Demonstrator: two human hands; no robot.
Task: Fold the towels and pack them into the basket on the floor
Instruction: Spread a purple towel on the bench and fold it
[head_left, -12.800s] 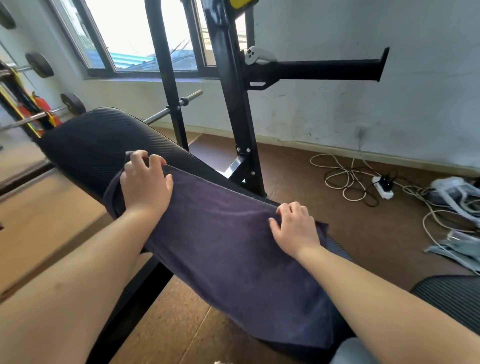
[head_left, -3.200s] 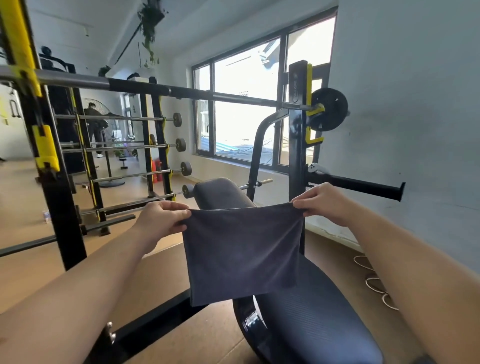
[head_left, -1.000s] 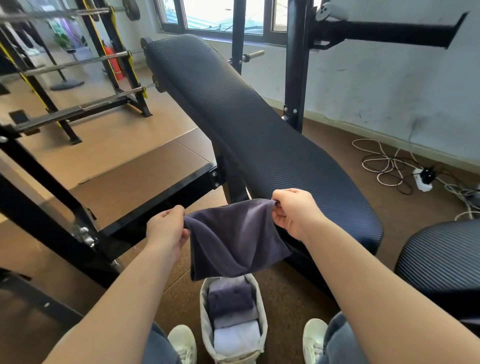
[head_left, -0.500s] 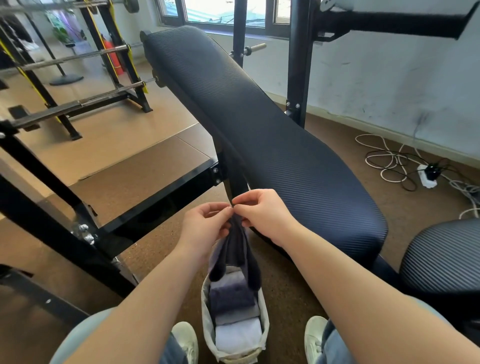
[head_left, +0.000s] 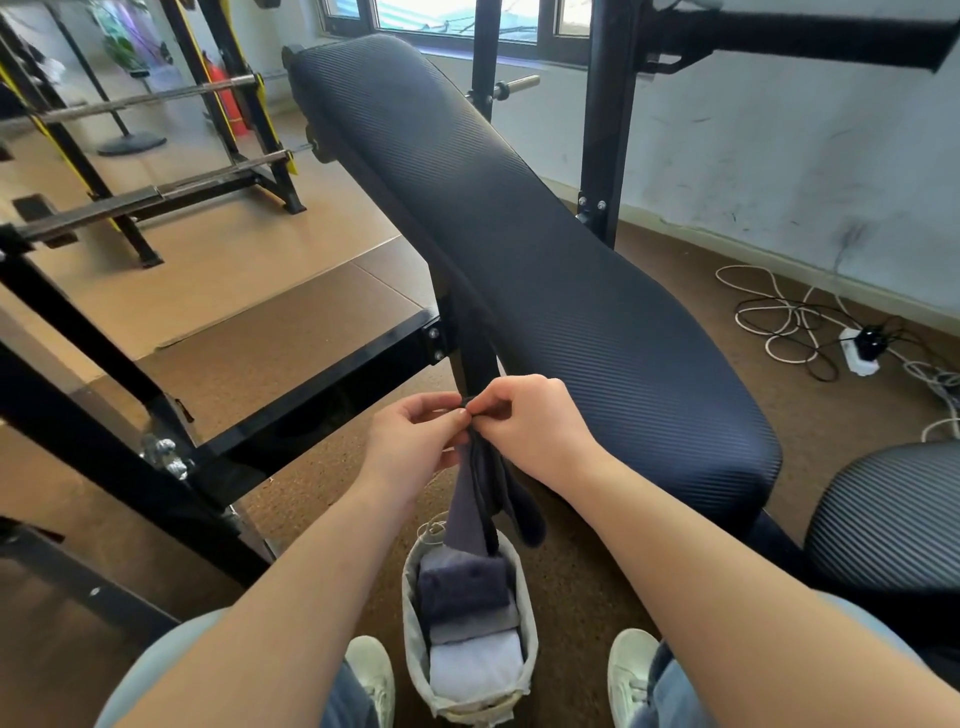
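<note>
A dark grey towel (head_left: 485, 499) hangs folded in a narrow strip. My left hand (head_left: 415, 447) and my right hand (head_left: 530, 421) pinch its top edge together, fingertips touching. Its lower end dangles just over the far end of a small light fabric basket (head_left: 529, 623) on the floor between my feet. Inside the basket lie folded towels: a dark purple-grey towel (head_left: 462, 582), a grey one (head_left: 472, 626) and a white one (head_left: 475, 670).
A black padded weight bench (head_left: 519, 234) slopes up ahead and to the right. Its black steel frame (head_left: 322, 384) crosses the floor at left. White cables and a power strip (head_left: 857, 353) lie by the wall. My white shoes (head_left: 371, 675) flank the basket.
My hands have come together, folding the towel in half from a spread sheet into a narrow hanging strip, and they hold it slightly lower over the basket.
</note>
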